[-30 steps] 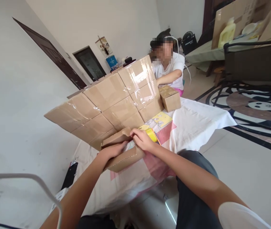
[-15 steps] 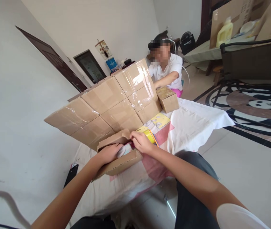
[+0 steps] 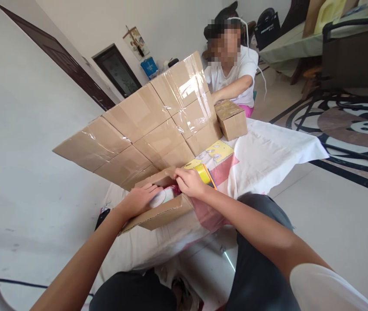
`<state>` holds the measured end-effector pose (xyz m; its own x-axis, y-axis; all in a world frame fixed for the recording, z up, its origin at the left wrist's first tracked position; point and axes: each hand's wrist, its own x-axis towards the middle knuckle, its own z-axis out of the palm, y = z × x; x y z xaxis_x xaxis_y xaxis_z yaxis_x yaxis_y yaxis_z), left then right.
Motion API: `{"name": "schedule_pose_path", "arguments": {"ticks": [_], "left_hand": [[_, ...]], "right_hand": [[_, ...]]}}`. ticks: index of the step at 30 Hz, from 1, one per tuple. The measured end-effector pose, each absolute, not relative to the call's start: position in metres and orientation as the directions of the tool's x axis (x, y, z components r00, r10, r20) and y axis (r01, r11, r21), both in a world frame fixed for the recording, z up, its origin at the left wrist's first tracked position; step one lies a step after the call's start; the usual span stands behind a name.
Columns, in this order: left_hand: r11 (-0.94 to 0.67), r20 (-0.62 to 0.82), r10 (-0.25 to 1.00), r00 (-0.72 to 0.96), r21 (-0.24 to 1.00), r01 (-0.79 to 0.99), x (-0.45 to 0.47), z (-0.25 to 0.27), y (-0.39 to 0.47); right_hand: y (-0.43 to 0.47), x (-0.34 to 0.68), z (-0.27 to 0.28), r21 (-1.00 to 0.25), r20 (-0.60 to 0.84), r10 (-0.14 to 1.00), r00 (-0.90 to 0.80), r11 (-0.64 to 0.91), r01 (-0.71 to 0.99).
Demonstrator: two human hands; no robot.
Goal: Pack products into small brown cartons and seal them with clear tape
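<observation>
On the table in front of me is an open cardboard box, its flaps standing up. A pale, rounded object and something dark red lie inside; their kind is unclear. My left hand rests at the box's left end, fingers stretched out over the opening beside the pale object. At the right end, the bent fingers of my right hand close on the upper edge of the box flap. Just past that hand sits a yellow, round-sided item with an orange and blue rim, partly hidden.
Taped-together cardboard boxes form a wall behind the open box. A smaller carton stands at its right end. Across the table sits a person in a white shirt. A white and pink cloth covers the table.
My left hand has drawn back left from the contents, its fingers straighter, so more of the pale object shows. My right hand stays at the box's edge. The view has tilted down.
</observation>
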<state>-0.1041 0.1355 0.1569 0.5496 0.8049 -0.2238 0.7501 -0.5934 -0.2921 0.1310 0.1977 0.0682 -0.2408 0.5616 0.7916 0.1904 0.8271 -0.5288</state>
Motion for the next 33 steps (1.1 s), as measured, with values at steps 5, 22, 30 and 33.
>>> {"name": "schedule_pose_path", "arguments": {"ticks": [5,22,30,33], "left_hand": [[-0.615,-0.259,0.788,0.558,-0.292,0.733,-0.116,0.137,0.139],[-0.278,0.699,0.493,-0.518,0.691,0.667,-0.169,0.092,0.071],[-0.101,0.248,0.931,-0.267,0.88,0.464,-0.157,0.055,0.063],[-0.139,0.282,0.927,-0.249,0.872,0.469,-0.157,0.056,0.061]], "right_hand": [[0.194,0.127,0.064,-0.542,0.764,0.581,-0.279,0.814,0.21],[0.193,0.123,0.056,-0.721,0.693,0.699,-0.179,0.668,-0.185],[0.205,0.119,0.042,-0.887,0.456,0.776,-0.435,0.439,-0.147],[0.207,0.123,0.051,-0.847,0.478,0.674,-0.564,0.524,-0.092]]}}
